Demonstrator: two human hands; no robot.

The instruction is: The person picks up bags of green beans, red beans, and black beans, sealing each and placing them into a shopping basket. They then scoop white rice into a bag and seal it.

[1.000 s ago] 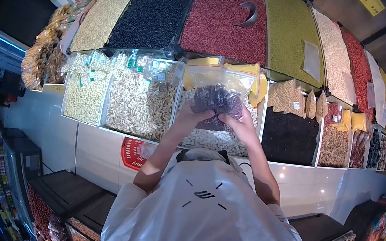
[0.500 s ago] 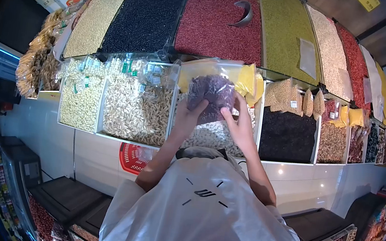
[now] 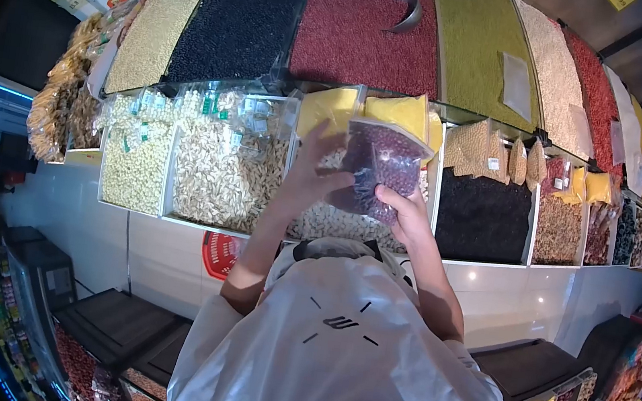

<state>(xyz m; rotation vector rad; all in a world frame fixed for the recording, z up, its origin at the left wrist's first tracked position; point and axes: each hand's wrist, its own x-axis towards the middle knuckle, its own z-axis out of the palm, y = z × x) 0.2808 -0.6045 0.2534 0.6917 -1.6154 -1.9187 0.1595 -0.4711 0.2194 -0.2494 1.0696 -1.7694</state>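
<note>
A clear plastic bag of dark reddish-purple beans (image 3: pixel 400 166) is held up over the bin of white beans (image 3: pixel 342 228). My right hand (image 3: pixel 407 213) grips its lower right part, thumb on the front. My left hand (image 3: pixel 309 176) is at the bag's left side with fingers spread, its thumb tip overlapping the bag's left edge. Behind the bag lie yellow packets (image 3: pixel 396 111) along the back of the bin.
A bin of pale dried slices (image 3: pixel 226 180) is on the left, a bin of black grains (image 3: pixel 481 226) on the right. Beyond are large red beans (image 3: pixel 359 35) with a curved metal scoop (image 3: pixel 409 11). A red basket (image 3: pixel 218 254) sits below the counter's edge.
My left hand has come off the bag's front and spread its fingers to the left. The bag has turned more upright and moved slightly right in my right hand.
</note>
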